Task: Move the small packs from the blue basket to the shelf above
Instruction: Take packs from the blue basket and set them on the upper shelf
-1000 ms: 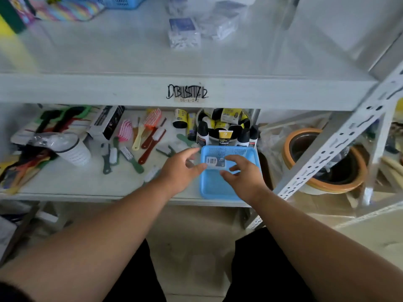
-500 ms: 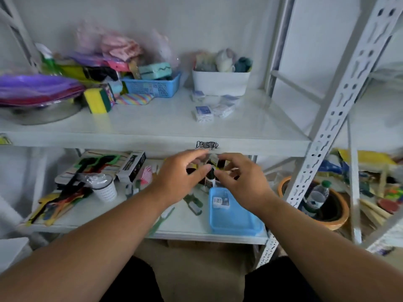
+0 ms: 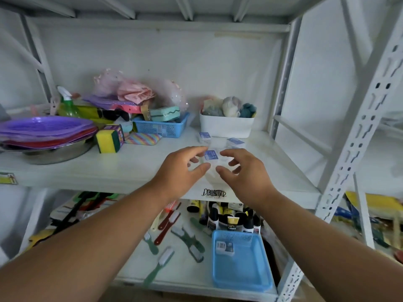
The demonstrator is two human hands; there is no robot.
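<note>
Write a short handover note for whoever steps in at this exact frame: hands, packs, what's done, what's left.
Left hand and right hand: fingers curled around a small pack just over the upper shelf; whether they still grip it is unclear.
Done: two packs lie on that shelf, near the white bin.
Left: set this pack down, then fetch the last pack from the blue basket below.

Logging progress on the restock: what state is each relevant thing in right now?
Left hand: fingers curled at the pack, on the upper shelf.
Right hand: likewise, opposite side.
Pack between hands: on upper shelf.
Blue basket: lower shelf, one pack left inside.
</note>
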